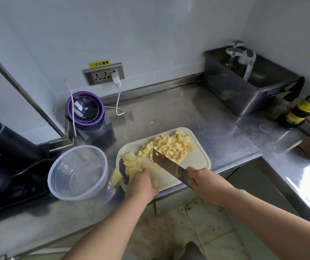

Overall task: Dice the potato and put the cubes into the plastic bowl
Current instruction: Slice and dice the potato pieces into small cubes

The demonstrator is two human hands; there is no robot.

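Closest to me, lower centre of frame: left hand [141, 186] lay knuckles-up at the left end of the cutting board [199, 160], fingers curled down over the potato slabs [130, 160], pinning them. Right hand [204, 184] was wrapped tight round the handle of the cleaver [169, 164]. The blade angled up and left across the board, its tip near the cube pile.

Step, as I judged it: dicing, late stage. Most of the potato was already cut. The diced cubes [171, 145] were heaped on the upper right half of the board. Only the slabs under my left hand were uncut. One loose chunk [116, 178] hung over the board's left edge, toward the bowl.

Plastic bowl [79, 147]: just left of the board, on the steel counter [197, 113], clear, nothing in it. Transfer not yet begun.

Next move would call for: bring the blade left to the slabs, fingertips tucked back, cut strips, then crosswise. After that, scrape everything leftward into the bowl. Risk noted: chunks could drop between board and bowl.

Farther back: purple-rimmed blender [85, 109] at upper left, grey tub [244, 94] at upper right.
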